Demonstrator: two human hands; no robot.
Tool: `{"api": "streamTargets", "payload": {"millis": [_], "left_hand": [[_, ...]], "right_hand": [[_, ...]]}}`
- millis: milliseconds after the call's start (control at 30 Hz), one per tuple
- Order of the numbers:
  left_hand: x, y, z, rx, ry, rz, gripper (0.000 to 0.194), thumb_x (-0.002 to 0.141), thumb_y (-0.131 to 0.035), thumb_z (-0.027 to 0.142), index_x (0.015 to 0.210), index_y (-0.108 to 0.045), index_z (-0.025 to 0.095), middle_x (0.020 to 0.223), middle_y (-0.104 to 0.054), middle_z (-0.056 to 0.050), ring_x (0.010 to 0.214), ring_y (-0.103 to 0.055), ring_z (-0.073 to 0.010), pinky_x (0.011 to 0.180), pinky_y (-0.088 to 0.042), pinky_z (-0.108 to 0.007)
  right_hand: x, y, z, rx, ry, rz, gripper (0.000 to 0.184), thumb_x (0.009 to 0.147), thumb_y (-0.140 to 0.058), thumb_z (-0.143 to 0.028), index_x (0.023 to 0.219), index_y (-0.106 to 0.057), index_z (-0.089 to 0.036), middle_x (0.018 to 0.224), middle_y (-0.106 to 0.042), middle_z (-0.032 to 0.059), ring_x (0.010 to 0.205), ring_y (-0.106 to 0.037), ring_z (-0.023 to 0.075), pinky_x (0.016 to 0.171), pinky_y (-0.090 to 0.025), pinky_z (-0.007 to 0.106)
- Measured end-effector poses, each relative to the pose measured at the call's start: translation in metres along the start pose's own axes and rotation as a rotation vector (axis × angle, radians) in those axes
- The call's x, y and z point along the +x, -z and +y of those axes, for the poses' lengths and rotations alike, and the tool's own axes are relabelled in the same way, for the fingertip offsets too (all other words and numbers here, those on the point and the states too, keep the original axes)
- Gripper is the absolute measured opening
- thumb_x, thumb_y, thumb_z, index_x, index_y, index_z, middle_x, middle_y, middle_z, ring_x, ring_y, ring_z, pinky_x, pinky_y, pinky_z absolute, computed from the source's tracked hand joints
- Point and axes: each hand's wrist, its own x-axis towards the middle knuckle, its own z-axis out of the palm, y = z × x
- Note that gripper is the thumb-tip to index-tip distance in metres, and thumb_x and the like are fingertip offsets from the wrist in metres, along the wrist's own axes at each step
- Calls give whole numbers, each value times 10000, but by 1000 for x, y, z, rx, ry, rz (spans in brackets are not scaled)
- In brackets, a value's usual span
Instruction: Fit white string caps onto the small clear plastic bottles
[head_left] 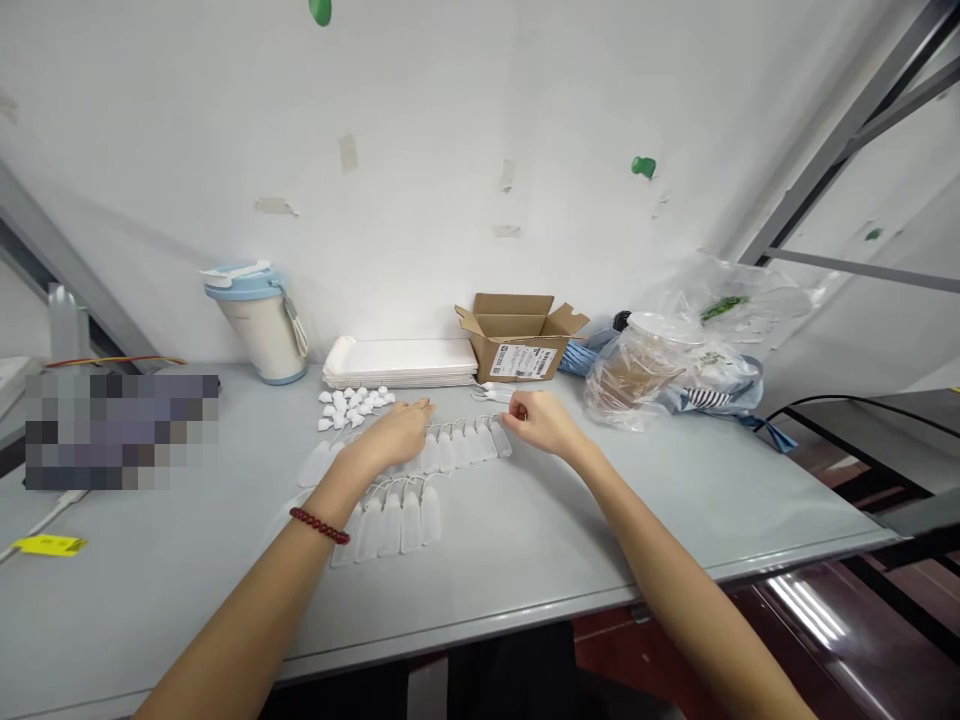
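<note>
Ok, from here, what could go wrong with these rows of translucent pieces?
The left forearm passes over the left end of the front row, so a shift could knock pieces askew. The thin white loops lie close together, so lifting one near the right hand might drag its neighbor. The small white pieces sit loose beside the left hand and could scatter.
</note>
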Motion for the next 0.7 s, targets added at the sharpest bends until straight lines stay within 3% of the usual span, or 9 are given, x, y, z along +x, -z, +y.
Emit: {"api": "streamTargets", "payload": {"millis": [133,367,533,700], "left_hand": [[-1,0,1,8,-55,14,651,713,-357,-22,1328,-493,139,1448,-428,-100,1228,-487,-270,989,-405,-352],[-9,5,5,-56,-53,30,627,691,-360,-38,1257,-560,143,1303,-576,-95,1128,-514,-269,912,-437,-348],[-16,7,1,-124,-54,106,489,724,-372,-1,1111,-626,155,919,-673,-107,1024,-539,-264,803,-456,-313],[-15,5,-3,-174,-85,234,381,807,-349,74,1030,-649,144,928,-656,-126,1051,-509,-283,840,-444,-353]], "right_hand": [[-3,4,-8,-28,-45,13,170,725,-560,-267,593,-521,-167,601,-588,30,556,-454,121,526,-271,243],[-6,6,-10,-69,-64,-154,177,723,-555,-300,612,-557,-161,634,-612,33,573,-470,116,518,-267,230],[-8,7,-8,-76,-60,-182,184,712,-564,-322,618,-560,-163,637,-612,27,575,-472,114,515,-266,228],[-7,4,-5,-50,-88,-226,180,703,-578,-328,646,-594,-158,630,-605,21,573,-474,114,512,-266,230]]}}
